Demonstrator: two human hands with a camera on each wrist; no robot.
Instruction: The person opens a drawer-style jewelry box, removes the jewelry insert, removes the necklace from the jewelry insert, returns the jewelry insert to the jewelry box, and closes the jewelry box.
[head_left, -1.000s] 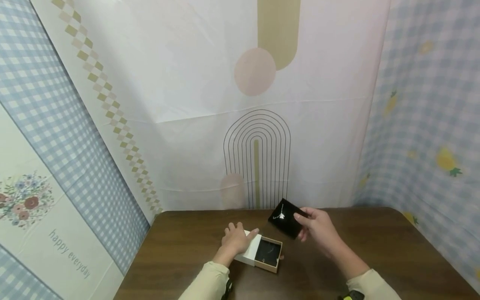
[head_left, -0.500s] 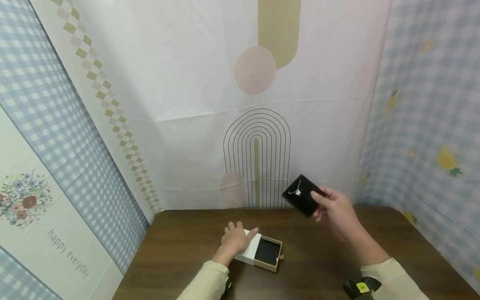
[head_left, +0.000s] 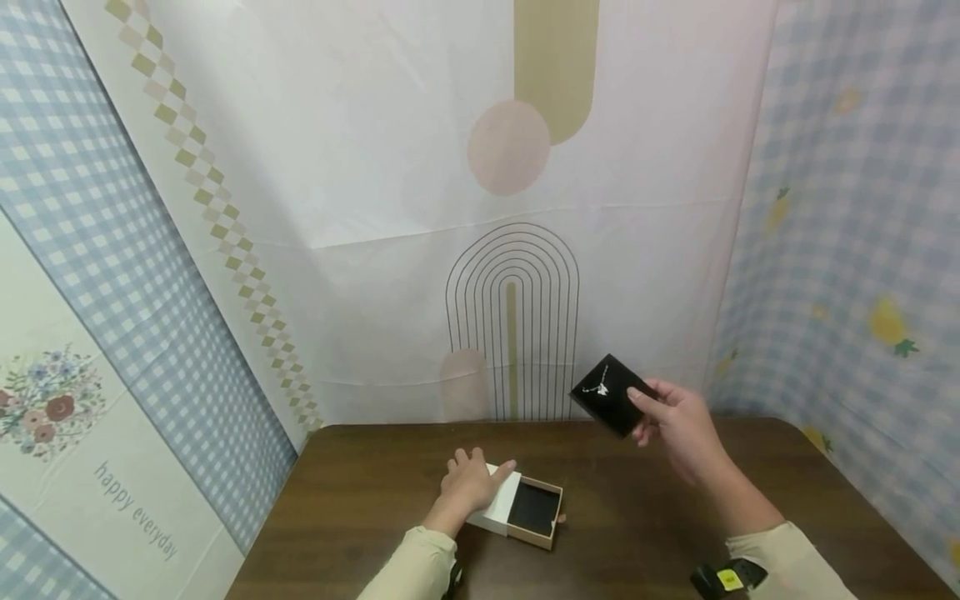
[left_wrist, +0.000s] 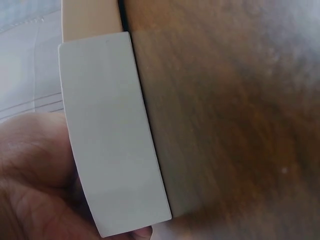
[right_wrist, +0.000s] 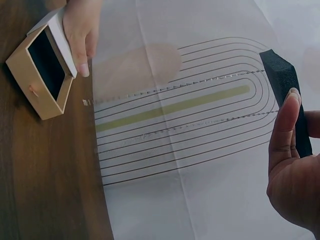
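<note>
My left hand (head_left: 465,485) holds the white sleeve (head_left: 499,500) of a small jewelry box on the table. Out of the sleeve's right end sticks a tan drawer (head_left: 531,540) with a black inside and a small pull tab. The left wrist view shows the sleeve's white side (left_wrist: 112,135) close up, fingers behind it. Raised at the right, my right hand (head_left: 681,432) pinches a black necklace pad (head_left: 617,413) between thumb and fingers. A silver necklace (head_left: 602,389) with a pendant lies across its face. In the right wrist view, two chain strands (right_wrist: 200,79) dangle from the pad (right_wrist: 283,82).
The brown wooden table (head_left: 360,500) ends at a white patterned cloth (head_left: 375,333) hanging behind it. Checked cloths (head_left: 825,250) hang at the left and right sides.
My right hand has lifted the necklace pad up and to the right, away from the box; its trailing chain has left the drawer. The left hand stays on the sleeve.
</note>
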